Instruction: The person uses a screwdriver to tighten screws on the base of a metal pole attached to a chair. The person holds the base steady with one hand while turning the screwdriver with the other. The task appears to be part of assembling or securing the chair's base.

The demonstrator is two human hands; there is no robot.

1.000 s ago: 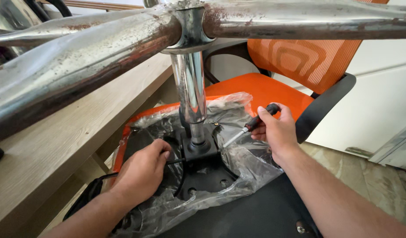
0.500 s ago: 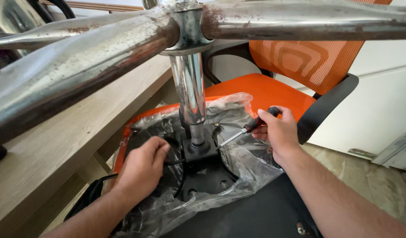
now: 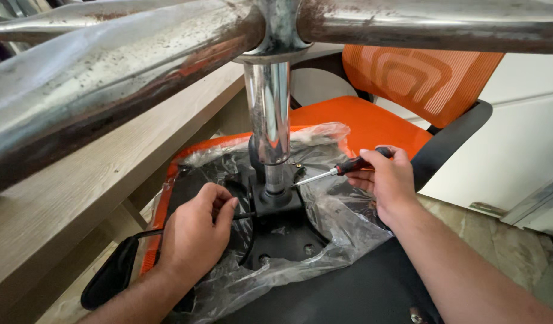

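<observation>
An office chair lies upside down, its chrome column (image 3: 270, 114) rising from a black mechanism plate (image 3: 282, 231) on the underside of the orange seat (image 3: 168, 180). Clear plastic wrap (image 3: 330, 222) is bunched around the plate. My right hand (image 3: 387, 180) grips a screwdriver (image 3: 339, 171) with a red and black handle; its tip points at the base of the column. My left hand (image 3: 195, 231) rests on the left side of the plate, fingers curled on a thin black lever or cable (image 3: 243, 215).
Rusty chrome base legs (image 3: 120, 72) span the top of the view. A second orange chair (image 3: 408, 90) stands behind. A wooden desk surface (image 3: 78, 180) runs along the left, a white cabinet (image 3: 516, 150) on the right. A black armrest (image 3: 111, 276) sits low left.
My right hand has shifted the screwdriver so its tip sits closer to the column base. My left hand has slid slightly toward the column.
</observation>
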